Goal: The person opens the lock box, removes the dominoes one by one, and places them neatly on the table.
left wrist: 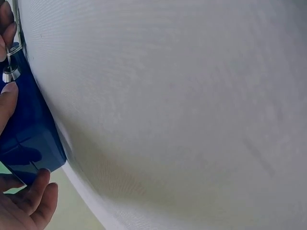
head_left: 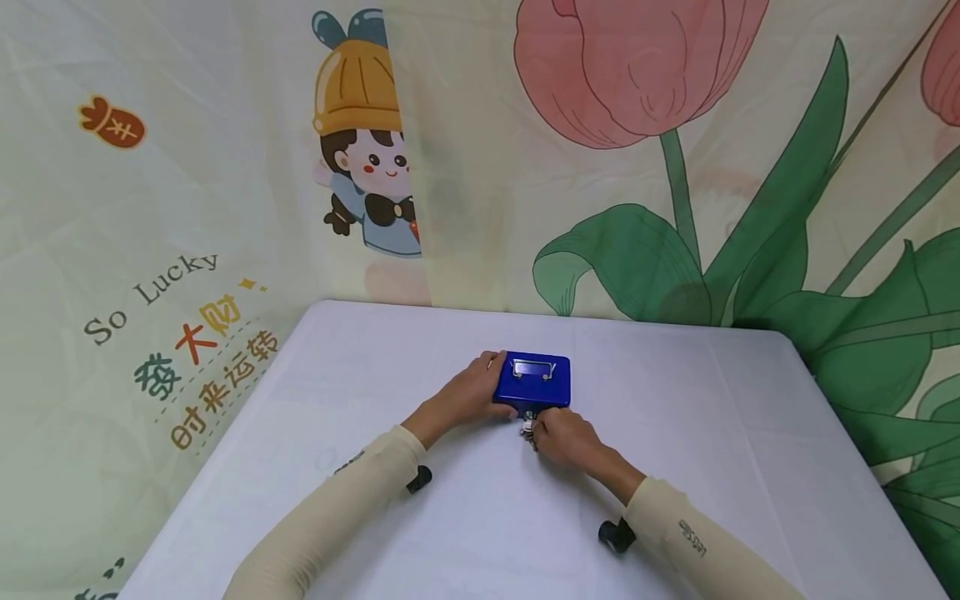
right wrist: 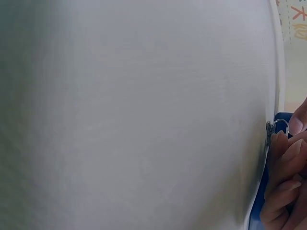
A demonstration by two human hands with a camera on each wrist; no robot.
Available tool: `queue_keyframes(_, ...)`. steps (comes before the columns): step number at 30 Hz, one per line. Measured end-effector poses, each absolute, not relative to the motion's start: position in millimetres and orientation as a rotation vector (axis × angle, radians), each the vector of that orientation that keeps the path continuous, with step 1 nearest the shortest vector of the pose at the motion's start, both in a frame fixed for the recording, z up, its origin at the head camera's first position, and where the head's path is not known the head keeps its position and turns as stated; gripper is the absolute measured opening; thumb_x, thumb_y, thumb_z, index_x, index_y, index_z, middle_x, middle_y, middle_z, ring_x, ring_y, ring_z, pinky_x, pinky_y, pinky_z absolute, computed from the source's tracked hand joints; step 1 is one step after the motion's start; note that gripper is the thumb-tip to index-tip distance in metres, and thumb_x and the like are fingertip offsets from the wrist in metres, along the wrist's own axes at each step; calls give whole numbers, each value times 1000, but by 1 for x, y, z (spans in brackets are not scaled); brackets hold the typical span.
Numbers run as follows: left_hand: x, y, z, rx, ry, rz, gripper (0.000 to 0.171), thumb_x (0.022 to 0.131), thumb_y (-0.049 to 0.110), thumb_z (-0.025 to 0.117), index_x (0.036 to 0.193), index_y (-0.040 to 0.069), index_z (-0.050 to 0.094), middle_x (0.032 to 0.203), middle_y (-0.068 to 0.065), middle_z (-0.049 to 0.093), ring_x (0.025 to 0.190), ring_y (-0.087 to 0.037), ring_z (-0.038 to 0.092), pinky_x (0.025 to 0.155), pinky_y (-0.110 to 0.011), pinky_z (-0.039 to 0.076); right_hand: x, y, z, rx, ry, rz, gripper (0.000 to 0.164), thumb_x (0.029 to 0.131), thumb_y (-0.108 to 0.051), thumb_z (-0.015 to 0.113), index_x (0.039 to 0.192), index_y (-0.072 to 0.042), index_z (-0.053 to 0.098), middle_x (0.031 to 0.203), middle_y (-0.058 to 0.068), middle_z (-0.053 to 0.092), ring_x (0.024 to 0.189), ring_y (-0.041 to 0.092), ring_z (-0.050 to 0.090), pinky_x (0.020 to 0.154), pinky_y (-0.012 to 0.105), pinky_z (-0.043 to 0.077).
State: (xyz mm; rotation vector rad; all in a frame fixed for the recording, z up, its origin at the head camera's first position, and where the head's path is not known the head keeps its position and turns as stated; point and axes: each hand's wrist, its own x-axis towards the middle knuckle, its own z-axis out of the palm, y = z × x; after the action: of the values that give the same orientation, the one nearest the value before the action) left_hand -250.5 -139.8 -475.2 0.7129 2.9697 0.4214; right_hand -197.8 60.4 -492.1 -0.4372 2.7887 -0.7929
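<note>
A small blue metal cash box (head_left: 525, 392) with a silver folding handle (head_left: 532, 369) on its closed lid stands on the table. My left hand (head_left: 471, 393) grips its left side, thumb at the front face near the round silver lock (left wrist: 10, 74) and fingers around the far side. A bunch of keys on a ring (head_left: 528, 427) hangs at the lock. My right hand (head_left: 567, 439) is at the box's front, with curled fingers pinching the key at the lock. The right fingers (right wrist: 278, 191) partly hide the key and the box front in the right wrist view.
A white cloth covers the table (head_left: 675, 400). Behind it hangs a printed curtain (head_left: 472, 167) with tulips and a cartoon figure. Black wrist cameras (head_left: 617, 536) sit beneath both forearms, close over the cloth.
</note>
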Motion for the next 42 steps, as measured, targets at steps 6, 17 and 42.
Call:
queue_keyframes(6,-252,-143,-474,755,2951,448,109,82,54,79,158,-1,22,152,-22,40,136,-33,46,112,-47,44,-199,63,-492,-451,2795,-804,27,100,-17,56,74,-13,65,63,-3,53,57,14,50,51,28,36)
queue_keyframes(17,-256,-153,-475,739,2813,623,116,80,54,81,161,7,13,157,-20,32,141,-33,43,116,-48,39,-199,85,-491,-535,2723,-843,16,96,-25,66,83,-14,69,69,-6,59,64,12,53,57,27,43)
queue_keyframes(42,-259,-156,-479,681,2767,719,113,82,41,83,161,5,11,161,-20,30,150,-34,30,122,-48,29,-229,131,-492,-463,2942,-842,95,76,-44,87,150,-7,42,140,14,59,130,36,55,103,56,49)
